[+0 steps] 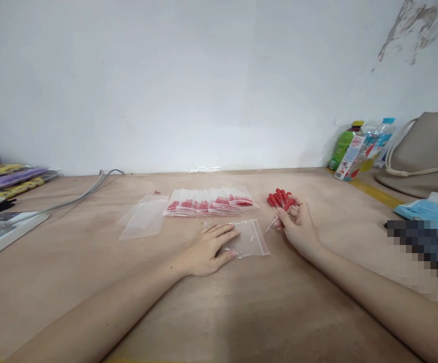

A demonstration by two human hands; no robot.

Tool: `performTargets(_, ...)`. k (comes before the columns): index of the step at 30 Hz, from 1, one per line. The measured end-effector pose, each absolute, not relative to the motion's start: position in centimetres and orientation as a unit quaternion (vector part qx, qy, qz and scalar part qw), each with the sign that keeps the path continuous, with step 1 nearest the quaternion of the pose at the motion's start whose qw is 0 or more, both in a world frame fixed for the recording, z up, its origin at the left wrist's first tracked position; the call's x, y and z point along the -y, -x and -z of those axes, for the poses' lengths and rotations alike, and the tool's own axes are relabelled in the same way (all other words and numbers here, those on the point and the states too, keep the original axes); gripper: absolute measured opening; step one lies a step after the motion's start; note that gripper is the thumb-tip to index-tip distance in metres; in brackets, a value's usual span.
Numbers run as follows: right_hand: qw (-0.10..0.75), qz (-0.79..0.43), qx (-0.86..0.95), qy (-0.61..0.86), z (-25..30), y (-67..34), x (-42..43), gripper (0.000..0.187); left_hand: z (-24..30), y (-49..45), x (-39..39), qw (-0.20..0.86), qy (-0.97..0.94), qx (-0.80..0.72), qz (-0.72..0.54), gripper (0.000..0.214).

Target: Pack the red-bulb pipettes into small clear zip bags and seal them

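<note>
My left hand [213, 247] lies flat with fingers spread on a clear zip-lock bag [247, 239], whose red-striped zip edge points right. At that edge my right hand [298, 222] pinches a dropper [289, 204] with a red rubber bulb. Its thin clear tube slants down and left, the tip close to the bag's opening. A bunch of more red-bulbed droppers [277, 196] shows just behind the fingers; whether the hand also holds these I cannot tell. Behind the bag, a row of overlapping zip-lock bags [211, 201] has red bulbs inside.
Flat clear bags [143, 219] lie left of the row. Far left are a white power strip [14, 227] with a grey cable [75, 199] and yellow and purple packs [12, 179]. Drink bottles [343, 146], a carton [351, 156], a grey-brown bag [423, 151] and blue masks [426, 214] stand right.
</note>
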State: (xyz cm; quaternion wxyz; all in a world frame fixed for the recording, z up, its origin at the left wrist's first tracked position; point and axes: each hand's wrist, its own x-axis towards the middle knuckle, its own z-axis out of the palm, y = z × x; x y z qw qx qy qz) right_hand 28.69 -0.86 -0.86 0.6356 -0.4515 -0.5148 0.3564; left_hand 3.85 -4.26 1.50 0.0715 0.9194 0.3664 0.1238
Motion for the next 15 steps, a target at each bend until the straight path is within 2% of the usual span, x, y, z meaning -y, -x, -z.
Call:
performTargets(3, 0.647, -0.368, 0.501, 0.442, 0.7, -28.5, 0.9, 0.053, -1.6, -4.0, 4.3, 0.078, -0.918, -0.368, -0.124, 0.053)
performTargets(8, 0.623, -0.478, 0.46, 0.414, 0.3, -28.1, 1.9, 0.053, -1.7, -4.3, 4.4, 0.09, -0.912, -0.37, -0.155, 0.057)
performTargets(11, 0.581, -0.545, 0.456, 0.397, 0.3, -28.4, 2.4, 0.045, -1.7, -4.3, 4.4, 0.097, -0.911, -0.369, -0.157, 0.058)
performTargets(15, 0.484, -0.581, 0.531, 0.381, 0.3, -29.4, 2.6, 0.031, -1.6, -4.2, 4.3, 0.1, -0.91, -0.371, -0.156, 0.057)
